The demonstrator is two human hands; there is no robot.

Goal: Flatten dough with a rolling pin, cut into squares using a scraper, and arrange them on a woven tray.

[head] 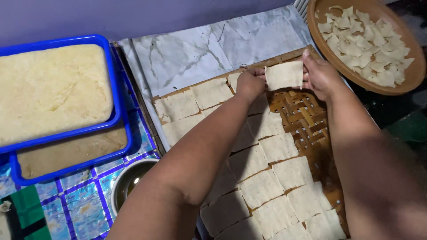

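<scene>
A person's two bare hands hold one thin, pale, square sheet of dough [284, 74] stretched flat between them, just above the far end of a woven bamboo tray [307, 122]. The left hand [250, 84] pinches the sheet's left edge with closed fingers; the right hand [321, 76] grips the right edge the same way.

Most of the tray is already covered: rows of similar dough squares [262, 186] lie side by side, touching or slightly overlapping, from the near end up to the far left corner. A bare strip of weave remains along the right side and under the held sheet, so only a few places look unfilled.

To the far right stands a round brown bowl [411, 78] heaped with smaller pale pieces. To the left, a blue plastic tub [113, 89] of yellowish dough sits stacked in another blue tub, near a small bowl [116, 186] of dark liquid.
</scene>
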